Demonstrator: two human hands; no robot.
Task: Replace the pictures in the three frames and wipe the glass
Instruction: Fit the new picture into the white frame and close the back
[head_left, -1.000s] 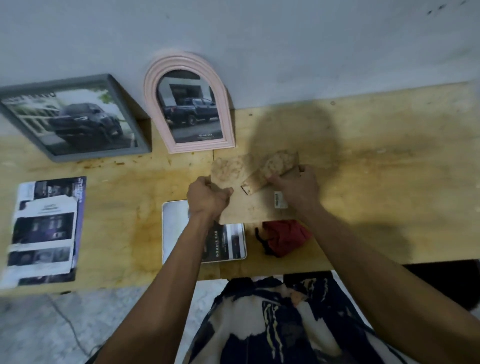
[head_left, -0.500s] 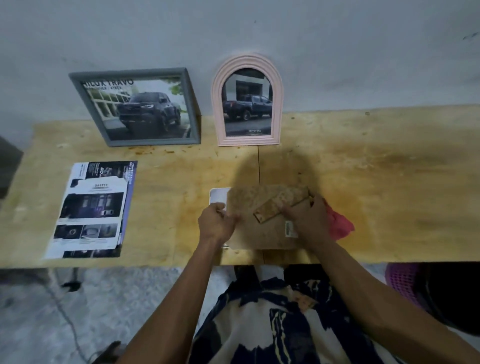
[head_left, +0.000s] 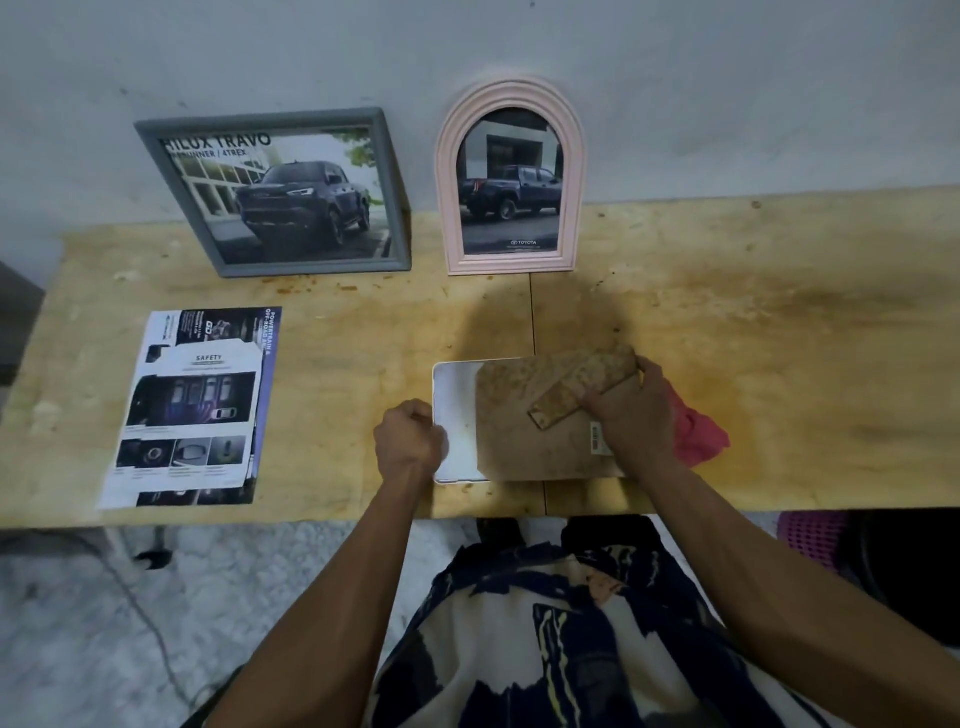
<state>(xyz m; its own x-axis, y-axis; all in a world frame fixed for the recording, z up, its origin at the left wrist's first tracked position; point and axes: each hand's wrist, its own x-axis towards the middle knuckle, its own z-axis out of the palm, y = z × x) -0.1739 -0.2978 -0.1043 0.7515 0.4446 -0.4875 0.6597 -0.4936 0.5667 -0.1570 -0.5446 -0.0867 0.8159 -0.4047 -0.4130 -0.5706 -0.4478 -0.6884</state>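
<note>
views: one, head-worn, wide-angle | position: above the worktop's (head_left: 727, 322) near edge | facing: forward and down toward the wall (head_left: 727, 78) at the far edge | nearness: close, both forearms reach in from the bottom | coverage: left corners in view, right end cut off | shared: none, single view

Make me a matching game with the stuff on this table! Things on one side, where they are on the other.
Things:
1. grey frame
2. pink arched frame
3. brochure
4. red cloth

Places:
A. flat on the table's left part
B. partly behind the right hand
C. leaning on the wall, farthest left
D. leaning on the wall, near the middle

Pairs: 1-C, 2-D, 3-A, 4-B
</note>
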